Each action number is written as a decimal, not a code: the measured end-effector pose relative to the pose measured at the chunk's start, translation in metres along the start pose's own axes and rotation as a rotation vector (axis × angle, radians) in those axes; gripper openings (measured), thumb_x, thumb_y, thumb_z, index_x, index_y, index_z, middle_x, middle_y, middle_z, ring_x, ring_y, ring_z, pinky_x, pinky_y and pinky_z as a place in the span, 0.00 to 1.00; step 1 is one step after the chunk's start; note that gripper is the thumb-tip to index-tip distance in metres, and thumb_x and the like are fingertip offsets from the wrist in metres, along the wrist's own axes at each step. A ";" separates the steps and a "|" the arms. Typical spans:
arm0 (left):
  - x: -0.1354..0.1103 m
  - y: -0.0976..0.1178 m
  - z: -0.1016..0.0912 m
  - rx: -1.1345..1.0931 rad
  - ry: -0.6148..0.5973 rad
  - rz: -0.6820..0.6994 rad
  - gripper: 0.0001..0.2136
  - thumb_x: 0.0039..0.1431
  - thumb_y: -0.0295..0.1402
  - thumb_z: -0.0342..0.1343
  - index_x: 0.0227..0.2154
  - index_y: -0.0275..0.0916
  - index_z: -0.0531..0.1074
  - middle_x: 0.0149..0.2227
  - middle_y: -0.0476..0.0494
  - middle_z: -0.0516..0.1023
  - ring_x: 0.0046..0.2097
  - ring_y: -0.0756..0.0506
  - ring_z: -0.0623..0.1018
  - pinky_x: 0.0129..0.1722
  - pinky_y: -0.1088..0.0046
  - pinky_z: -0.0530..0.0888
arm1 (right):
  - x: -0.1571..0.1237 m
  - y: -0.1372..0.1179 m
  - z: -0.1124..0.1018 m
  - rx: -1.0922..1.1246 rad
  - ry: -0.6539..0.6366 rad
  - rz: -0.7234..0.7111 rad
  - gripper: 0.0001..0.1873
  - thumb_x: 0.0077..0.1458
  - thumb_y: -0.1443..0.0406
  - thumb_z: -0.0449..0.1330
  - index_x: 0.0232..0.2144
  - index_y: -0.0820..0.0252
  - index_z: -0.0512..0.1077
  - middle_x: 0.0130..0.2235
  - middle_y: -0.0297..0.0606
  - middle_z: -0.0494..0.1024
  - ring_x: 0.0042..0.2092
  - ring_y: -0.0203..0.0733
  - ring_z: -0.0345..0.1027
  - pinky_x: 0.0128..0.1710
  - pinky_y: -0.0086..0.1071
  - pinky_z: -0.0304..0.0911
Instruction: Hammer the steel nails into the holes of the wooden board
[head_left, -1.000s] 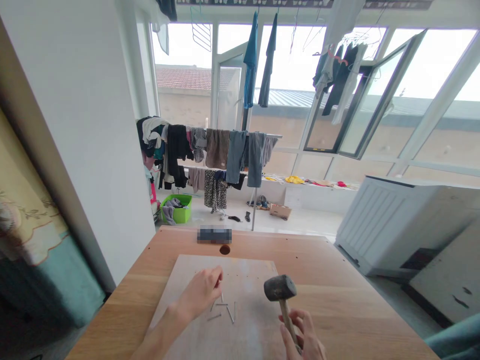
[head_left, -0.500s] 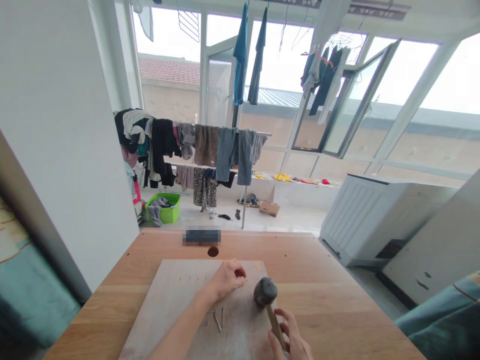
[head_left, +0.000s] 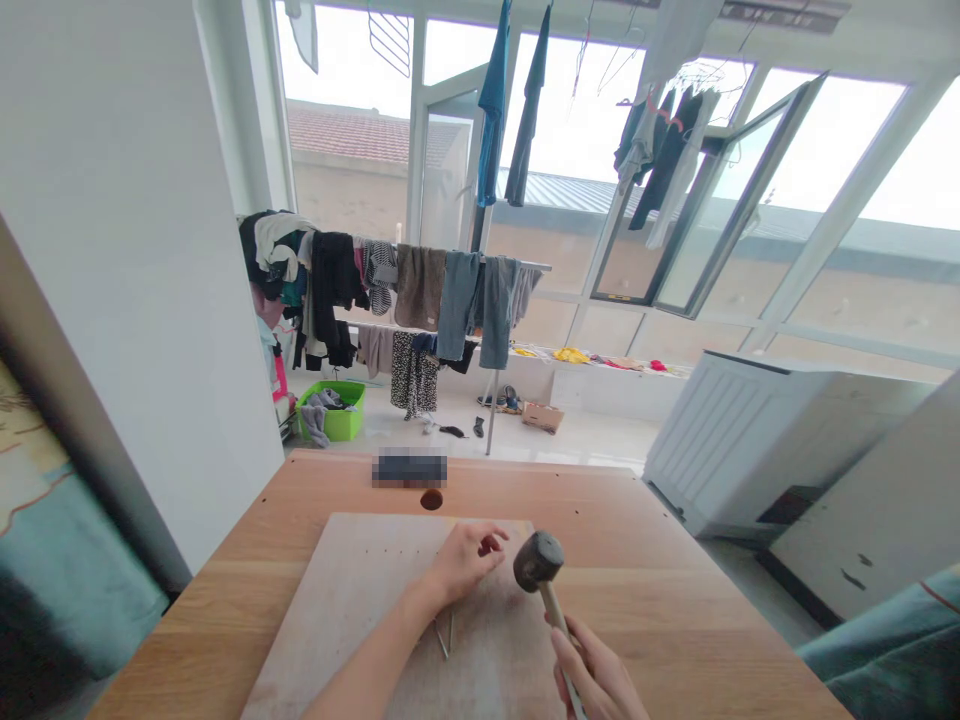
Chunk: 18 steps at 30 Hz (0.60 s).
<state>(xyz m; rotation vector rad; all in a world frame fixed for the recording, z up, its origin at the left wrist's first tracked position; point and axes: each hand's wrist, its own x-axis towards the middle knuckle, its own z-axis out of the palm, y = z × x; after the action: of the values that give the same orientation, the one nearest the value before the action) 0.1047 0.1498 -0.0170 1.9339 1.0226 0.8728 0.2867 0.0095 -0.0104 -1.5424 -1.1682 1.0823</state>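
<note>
My right hand (head_left: 596, 665) grips the wooden handle of a mallet (head_left: 538, 562), its black head raised at the right edge of a pale board (head_left: 337, 620). My left hand (head_left: 471, 560) rests near the board's upper right part, thumb and fingers pinched together. Whatever sits between those fingertips is too small to make out. Loose nails (head_left: 448, 640) lie on the board beside my left forearm, which partly hides them. A row of small dark dots (head_left: 386, 550) runs along the board's far side.
The board lies on a wooden table (head_left: 660, 600) with a round hole (head_left: 431, 499) and a blurred dark object (head_left: 409, 468) at its far edge. Beyond stand a laundry rack (head_left: 480, 300), a green basket (head_left: 349, 410) and a white cabinet (head_left: 720, 440).
The mallet and my right hand have shifted slightly right, and the mallet head is a little higher. My left hand stays pinched over the same area of the board. The whole view has moved slightly.
</note>
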 end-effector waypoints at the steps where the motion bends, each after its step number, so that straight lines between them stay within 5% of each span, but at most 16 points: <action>1: 0.000 0.000 0.000 -0.011 0.012 -0.014 0.15 0.50 0.27 0.57 0.41 0.37 0.79 0.30 0.47 0.81 0.32 0.48 0.76 0.36 0.74 0.72 | 0.002 -0.006 0.003 0.032 -0.004 0.005 0.30 0.48 0.39 0.58 0.37 0.57 0.73 0.17 0.24 0.66 0.13 0.31 0.56 0.12 0.24 0.53; 4: -0.001 -0.002 0.001 -0.027 0.026 -0.017 0.12 0.49 0.28 0.58 0.38 0.36 0.78 0.29 0.48 0.79 0.31 0.49 0.75 0.34 0.75 0.71 | 0.009 -0.019 0.014 0.158 -0.044 -0.007 0.31 0.49 0.40 0.59 0.41 0.59 0.70 0.17 0.22 0.65 0.12 0.30 0.53 0.11 0.24 0.50; 9: -0.001 -0.007 0.005 -0.026 0.059 0.024 0.04 0.51 0.28 0.58 0.29 0.37 0.77 0.26 0.50 0.76 0.29 0.50 0.72 0.30 0.77 0.68 | 0.016 -0.017 0.032 0.276 -0.041 -0.018 0.29 0.48 0.39 0.60 0.33 0.59 0.71 0.12 0.22 0.60 0.14 0.31 0.53 0.14 0.24 0.50; 18: -0.001 0.000 0.003 -0.035 0.044 -0.032 0.09 0.50 0.27 0.58 0.37 0.38 0.75 0.33 0.47 0.82 0.32 0.49 0.77 0.34 0.76 0.73 | 0.014 0.000 0.040 0.522 -0.037 0.036 0.33 0.46 0.42 0.65 0.45 0.59 0.71 0.17 0.23 0.67 0.14 0.31 0.55 0.12 0.24 0.52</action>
<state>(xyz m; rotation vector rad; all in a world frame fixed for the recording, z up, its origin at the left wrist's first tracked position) 0.1061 0.1480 -0.0189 1.8724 1.0541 0.9128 0.2500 0.0288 -0.0207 -1.1398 -0.7964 1.3191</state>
